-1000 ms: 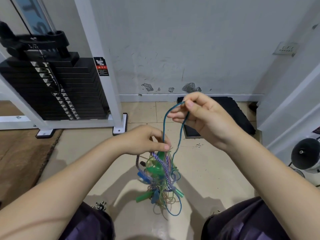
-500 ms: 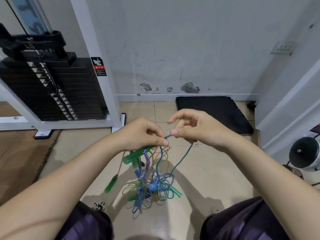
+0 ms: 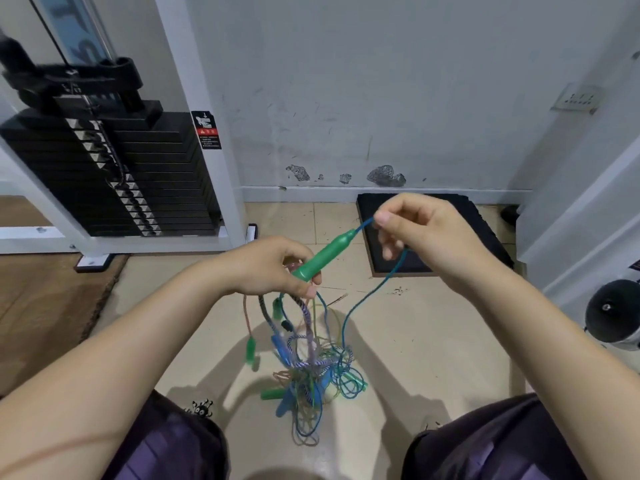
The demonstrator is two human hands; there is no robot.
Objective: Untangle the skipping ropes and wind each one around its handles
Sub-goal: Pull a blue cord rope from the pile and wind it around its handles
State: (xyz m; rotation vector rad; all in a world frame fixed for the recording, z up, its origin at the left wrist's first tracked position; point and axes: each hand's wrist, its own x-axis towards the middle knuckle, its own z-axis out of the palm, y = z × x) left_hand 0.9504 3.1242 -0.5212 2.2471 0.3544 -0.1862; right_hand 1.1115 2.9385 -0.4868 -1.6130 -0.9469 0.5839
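Holding the green handle (image 3: 323, 255) at centre frame in our left hand (image 3: 273, 268), we are pinching its teal cord (image 3: 367, 296) with right hand (image 3: 426, 237) fingers; the handle is slanting up-right toward them, above the tangle (image 3: 308, 368).

hands (image 3: 277, 268), green handle (image 3: 323, 255), tangled ropes (image 3: 311, 368)
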